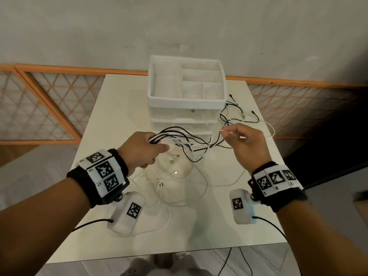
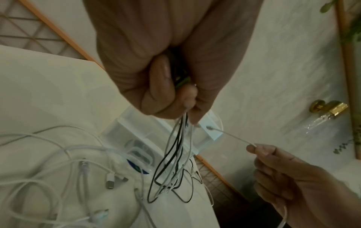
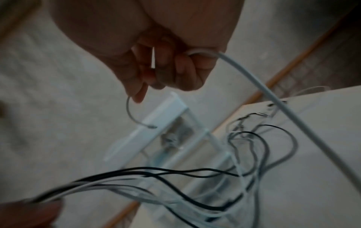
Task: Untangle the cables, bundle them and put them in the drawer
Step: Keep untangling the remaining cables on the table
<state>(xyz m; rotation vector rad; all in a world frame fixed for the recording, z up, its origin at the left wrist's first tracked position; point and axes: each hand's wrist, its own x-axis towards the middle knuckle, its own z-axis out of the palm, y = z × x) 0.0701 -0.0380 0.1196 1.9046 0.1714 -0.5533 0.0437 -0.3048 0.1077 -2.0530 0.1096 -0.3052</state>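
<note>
My left hand grips looped black and white thin cables; right hand pinches one thin white cable's end; clear plastic drawer unit at desk's far edge.

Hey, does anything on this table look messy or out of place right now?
Yes. Loose white cables sprawl uncoiled across the table, and black cables trail beside the drawer unit. Nothing looks damaged or spilled.
</note>
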